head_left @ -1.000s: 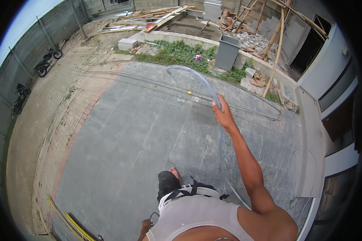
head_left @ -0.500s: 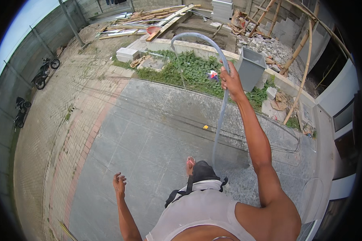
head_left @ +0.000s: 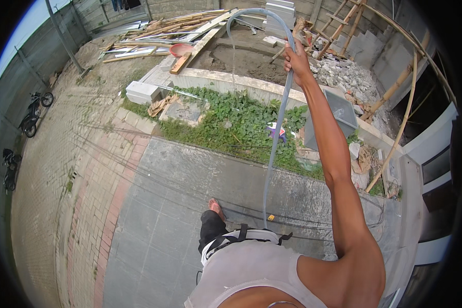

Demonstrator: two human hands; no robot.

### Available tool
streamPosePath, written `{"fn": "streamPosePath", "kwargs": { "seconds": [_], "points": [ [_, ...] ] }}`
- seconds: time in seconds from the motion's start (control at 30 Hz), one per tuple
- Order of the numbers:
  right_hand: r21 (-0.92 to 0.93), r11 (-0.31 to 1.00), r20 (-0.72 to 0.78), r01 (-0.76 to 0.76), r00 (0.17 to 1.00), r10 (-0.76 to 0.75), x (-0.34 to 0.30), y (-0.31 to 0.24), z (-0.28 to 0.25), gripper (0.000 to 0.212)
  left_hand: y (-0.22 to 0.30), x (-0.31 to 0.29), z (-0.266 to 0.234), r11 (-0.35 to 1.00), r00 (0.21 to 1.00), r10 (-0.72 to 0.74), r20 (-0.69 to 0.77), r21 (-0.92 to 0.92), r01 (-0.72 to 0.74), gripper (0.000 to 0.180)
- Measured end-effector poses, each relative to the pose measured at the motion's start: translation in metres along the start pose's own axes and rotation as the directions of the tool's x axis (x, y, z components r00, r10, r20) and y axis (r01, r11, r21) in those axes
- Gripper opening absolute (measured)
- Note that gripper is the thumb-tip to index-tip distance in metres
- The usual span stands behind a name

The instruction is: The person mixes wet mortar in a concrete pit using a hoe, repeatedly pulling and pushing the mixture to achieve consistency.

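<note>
Reading the view as a clock face, your right hand [head_left: 296,60] is at one o'clock, its grip wrapped around a bluish-grey hose [head_left: 282,110], fingers curled over the front. The hose looks smooth, glossy and somewhat cloudy, paler along its lit edge. Above your fist it bends in a rounded arch toward twelve, and its narrow free end points down over the soil bed [head_left: 251,60]; a faint thin streak, perhaps water, falls below it. Under your fist it runs in a long gentle curve, past the green plants [head_left: 226,126] and tiled paving, until your tank top [head_left: 254,267] hides it near five. The grey bin [head_left: 347,123] stands near two, partly behind your forearm. Your left hand is out of view, so its grip you cannot tell.
</note>
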State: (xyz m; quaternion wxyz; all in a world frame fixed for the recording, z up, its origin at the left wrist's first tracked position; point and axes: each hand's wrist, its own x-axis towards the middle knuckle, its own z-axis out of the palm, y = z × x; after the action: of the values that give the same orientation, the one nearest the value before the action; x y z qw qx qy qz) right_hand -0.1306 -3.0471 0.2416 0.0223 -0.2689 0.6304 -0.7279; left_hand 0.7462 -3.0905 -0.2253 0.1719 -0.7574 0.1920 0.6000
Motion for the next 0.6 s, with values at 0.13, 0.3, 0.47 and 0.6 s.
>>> {"fn": "streamPosePath", "kwargs": {
  "seconds": [0.13,0.3,0.47,0.6],
  "points": [
    [0.02,1.0,-0.055,0.019,0.998,-0.018,0.149,0.029,0.021,0.031,0.278,-0.025,0.014,0.847,0.848,0.528,-0.045,-0.049,-0.53,0.051],
    [-0.122,0.99,-0.097,0.071,0.992,-0.083,0.299,0.061,0.033,0.032,0.628,-0.237,0.116,0.251,0.251,0.968,0.013,0.014,-0.968,0.04],
    [-0.155,0.984,-0.13,0.083,0.986,-0.104,0.414,0.13,0.027,0.032,0.768,-0.313,0.188,0.054,0.055,0.998,-0.019,-0.057,-0.997,0.043],
    [-0.09,0.996,-0.192,0.004,0.981,-0.022,0.487,0.192,0.036,0.03,0.79,-0.178,0.213,0.514,0.525,0.833,-0.173,-0.105,-0.851,0.044]
  ]
}}
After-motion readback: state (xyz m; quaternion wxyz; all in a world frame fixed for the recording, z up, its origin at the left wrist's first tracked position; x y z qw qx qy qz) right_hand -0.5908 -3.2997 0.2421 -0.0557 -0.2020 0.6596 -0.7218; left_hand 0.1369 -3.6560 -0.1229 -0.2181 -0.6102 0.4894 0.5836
